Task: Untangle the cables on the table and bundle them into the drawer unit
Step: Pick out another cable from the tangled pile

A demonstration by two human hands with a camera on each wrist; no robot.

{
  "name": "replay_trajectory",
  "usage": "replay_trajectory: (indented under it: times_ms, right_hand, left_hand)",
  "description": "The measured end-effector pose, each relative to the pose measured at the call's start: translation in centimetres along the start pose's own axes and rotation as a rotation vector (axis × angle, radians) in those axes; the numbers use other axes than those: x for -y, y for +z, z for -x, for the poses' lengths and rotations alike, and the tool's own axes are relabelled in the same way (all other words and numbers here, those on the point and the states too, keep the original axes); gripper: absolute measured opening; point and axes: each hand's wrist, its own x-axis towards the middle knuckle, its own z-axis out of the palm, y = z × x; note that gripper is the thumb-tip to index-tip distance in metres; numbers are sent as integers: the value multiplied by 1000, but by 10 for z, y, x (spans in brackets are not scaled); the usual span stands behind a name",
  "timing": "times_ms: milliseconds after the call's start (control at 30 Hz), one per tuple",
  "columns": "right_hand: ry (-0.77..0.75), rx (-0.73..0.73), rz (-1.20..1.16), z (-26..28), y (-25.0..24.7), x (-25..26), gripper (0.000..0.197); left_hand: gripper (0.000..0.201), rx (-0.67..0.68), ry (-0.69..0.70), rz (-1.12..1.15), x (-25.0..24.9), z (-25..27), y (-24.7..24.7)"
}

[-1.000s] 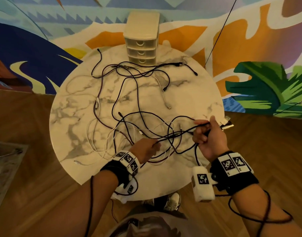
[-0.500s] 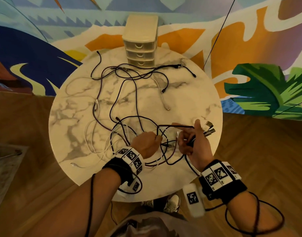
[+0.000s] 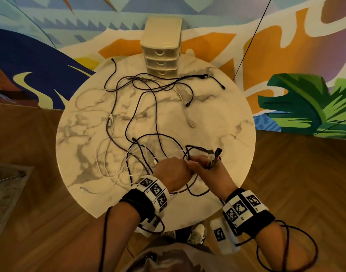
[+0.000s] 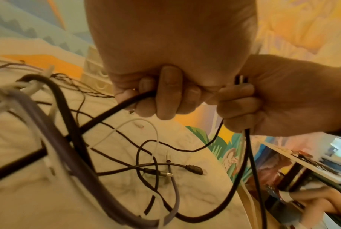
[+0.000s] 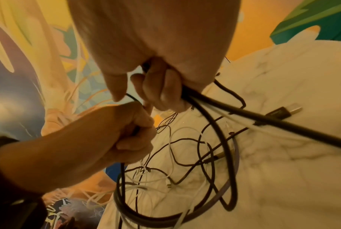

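A tangle of black, purple and white cables (image 3: pixel 146 122) sprawls over the round marble table (image 3: pixel 223 122). My left hand (image 3: pixel 173 171) and right hand (image 3: pixel 205 167) meet over the table's near edge, knuckle to knuckle. The left hand (image 4: pixel 161 96) curls round a black cable (image 4: pixel 110 113). The right hand (image 5: pixel 159 91) grips a folded black cable (image 5: pixel 234 111) together with a white one; the plug ends (image 3: pixel 214 154) stick up past its fingers. The cream drawer unit (image 3: pixel 161 48) stands at the far edge, its three drawers closed.
Loose plug ends lie at the far right (image 3: pixel 205 76) and mid-table (image 3: pixel 192 125). A painted mural wall rises behind the table. Wooden floor surrounds it, with a rug (image 3: pixel 3 193) at the left. My shoes (image 3: pixel 195 234) show under the near edge.
My right hand has moved left and inward with the black cable until it meets my left hand, which stayed near the table's front. The cable between them has gone from stretched to looped.
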Motion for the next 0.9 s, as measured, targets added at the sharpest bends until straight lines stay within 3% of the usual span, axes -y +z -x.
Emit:
replay_trajectory:
  times_ms: [133, 233, 300, 400, 500, 600, 667, 767, 900]
  right_hand:
    - [0, -117, 66, -9, 2, -7, 13]
    - [-6, -246, 55, -12, -11, 3, 20]
    - [-32, -393, -65, -17, -32, 15, 27]
    - [-127, -508, -386, -24, -61, 35, 28]
    - [-71, -471, -547, -28, -53, 25, 33]
    - [153, -421, -347, -16, -29, -9, 46]
    - [222, -423, -186, 0, -24, -25, 49]
    - [147, -390, -111, 17, -20, -26, 54]
    - [123, -153, -109, 15, 6, 2, 47]
  left_hand:
    - [44, -64, 80, -25, -5, 5, 8]
    - [32, -34, 19, 74, 22, 13, 27]
    - [28, -90, -12, 55, 52, 15, 34]
    - [33, -254, 93, -30, 86, 6, 26]
    - [40, -254, 101, -68, 97, 1, 28]
    - [39, -74, -72, -19, 96, 5, 43]
    - [36, -154, -203, 137, 98, 7, 44]
    - [23, -428, -139, 185, 82, 7, 25]
    - [21, -311, 36, -38, 27, 12, -1]
